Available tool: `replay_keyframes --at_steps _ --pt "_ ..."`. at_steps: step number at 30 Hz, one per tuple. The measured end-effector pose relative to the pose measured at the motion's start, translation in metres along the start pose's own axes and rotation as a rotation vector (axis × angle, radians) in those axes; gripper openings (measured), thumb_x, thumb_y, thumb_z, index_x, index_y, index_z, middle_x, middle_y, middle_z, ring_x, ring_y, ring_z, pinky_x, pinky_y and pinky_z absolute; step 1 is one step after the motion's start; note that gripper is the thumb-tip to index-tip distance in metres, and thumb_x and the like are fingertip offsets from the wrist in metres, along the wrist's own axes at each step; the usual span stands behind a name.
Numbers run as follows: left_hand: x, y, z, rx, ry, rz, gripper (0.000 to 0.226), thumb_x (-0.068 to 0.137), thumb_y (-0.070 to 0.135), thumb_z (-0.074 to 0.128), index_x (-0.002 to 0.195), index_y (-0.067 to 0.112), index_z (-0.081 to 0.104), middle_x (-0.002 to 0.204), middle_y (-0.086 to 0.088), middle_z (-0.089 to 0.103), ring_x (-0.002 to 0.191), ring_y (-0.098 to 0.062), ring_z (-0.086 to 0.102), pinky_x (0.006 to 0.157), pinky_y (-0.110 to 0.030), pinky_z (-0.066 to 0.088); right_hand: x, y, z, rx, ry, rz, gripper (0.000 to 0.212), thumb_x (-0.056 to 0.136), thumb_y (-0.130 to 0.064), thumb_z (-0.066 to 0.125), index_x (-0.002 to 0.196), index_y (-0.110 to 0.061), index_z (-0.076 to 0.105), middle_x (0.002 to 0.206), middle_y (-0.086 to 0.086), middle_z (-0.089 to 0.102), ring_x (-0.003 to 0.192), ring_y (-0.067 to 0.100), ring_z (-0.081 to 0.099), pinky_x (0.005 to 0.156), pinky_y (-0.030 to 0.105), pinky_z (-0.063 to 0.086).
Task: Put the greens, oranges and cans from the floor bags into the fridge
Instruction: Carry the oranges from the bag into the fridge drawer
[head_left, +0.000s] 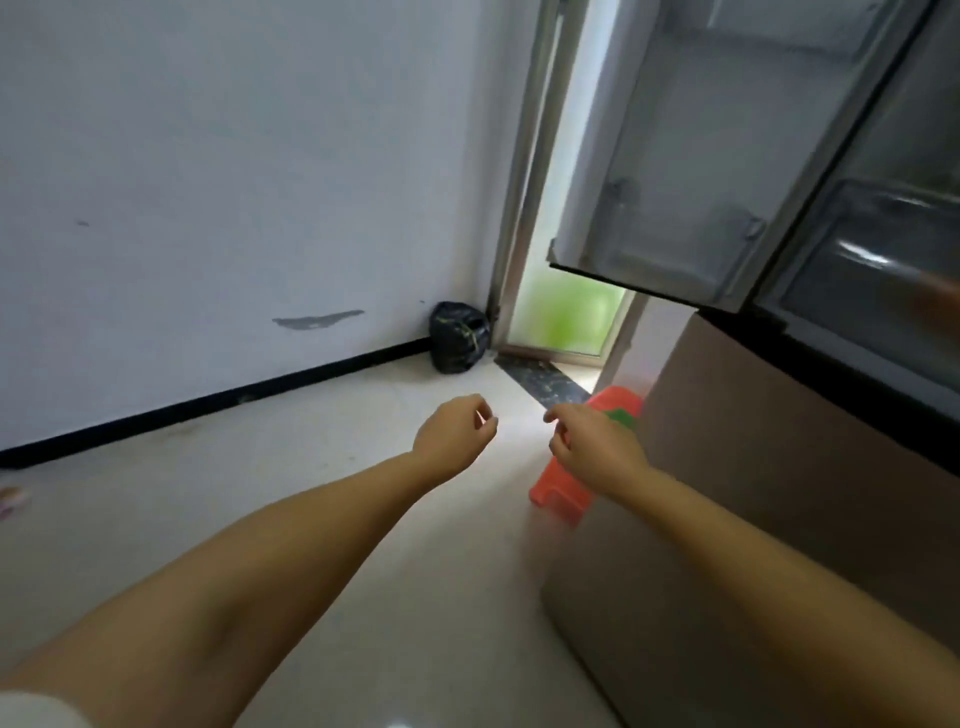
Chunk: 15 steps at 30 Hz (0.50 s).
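Note:
Both my arms reach forward over the pale floor. My left hand (453, 435) hangs with fingers loosely curled and holds nothing. My right hand (592, 446) is beside it, fingers bent and apart, also holding nothing. The fridge stands at the right with its upper door (691, 156) swung open, showing bare door shelves. A clear drawer (872, 270) shows inside the fridge at the far right. An orange-red plastic stool (566, 493) with something green on top stands on the floor next to the fridge's lower front, just behind my right hand. A tied black bag (459, 338) sits in the far corner.
A white wall with a black skirting strip (208, 400) runs along the left. A doorway (566, 317) with frosted green light lies beyond the black bag. The fridge's tan lower door (753, 493) fills the right foreground. A blurred pinkish object (13, 500) lies at the left edge.

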<state>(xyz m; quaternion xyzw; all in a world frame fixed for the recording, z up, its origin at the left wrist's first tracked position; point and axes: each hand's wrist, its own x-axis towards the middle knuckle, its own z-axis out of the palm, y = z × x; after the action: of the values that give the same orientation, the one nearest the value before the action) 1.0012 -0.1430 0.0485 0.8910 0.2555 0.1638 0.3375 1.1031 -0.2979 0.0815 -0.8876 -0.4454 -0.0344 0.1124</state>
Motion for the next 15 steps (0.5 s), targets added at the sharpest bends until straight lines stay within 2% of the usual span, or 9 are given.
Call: replay_keyframes --at_steps 5,10,15 --pt "-0.060 -0.144 -0.110 0.061 0.064 -0.169 0.021 0.094 0.030 0.049 0.104 0.015 0.059 0.096 -0.003 0.063 0.083 -0.018 0.059 0.077 -0.034 0.052 0.042 -0.155 0.071 0.081 -0.087 -0.127 0.031 0.094 -0.025 0.043 0.123 -0.022 0.053 0.121 -0.001 0.058 0.103 0.025 0.059 0.082 0.033 0.043" --pt "-0.134 -0.283 -0.239 0.148 0.179 -0.385 0.021 0.092 0.028 0.051 0.107 0.015 0.058 0.086 0.001 0.059 0.079 -0.017 0.056 0.072 -0.032 0.049 0.074 -0.314 0.133 0.100 -0.219 -0.222 0.029 0.095 -0.027 0.043 0.118 -0.017 0.057 0.115 0.003 0.060 0.098 0.022 0.058 0.076 0.029 0.043" --pt "-0.190 -0.388 -0.339 0.196 0.291 -0.612 0.021 0.091 0.024 0.052 0.108 0.012 0.057 0.089 -0.003 0.058 0.078 -0.019 0.054 0.070 -0.030 0.044 0.109 -0.450 0.171 0.080 -0.336 -0.315 0.029 0.094 -0.029 0.042 0.115 -0.016 0.058 0.113 0.004 0.059 0.095 0.023 0.058 0.076 0.031 0.047"
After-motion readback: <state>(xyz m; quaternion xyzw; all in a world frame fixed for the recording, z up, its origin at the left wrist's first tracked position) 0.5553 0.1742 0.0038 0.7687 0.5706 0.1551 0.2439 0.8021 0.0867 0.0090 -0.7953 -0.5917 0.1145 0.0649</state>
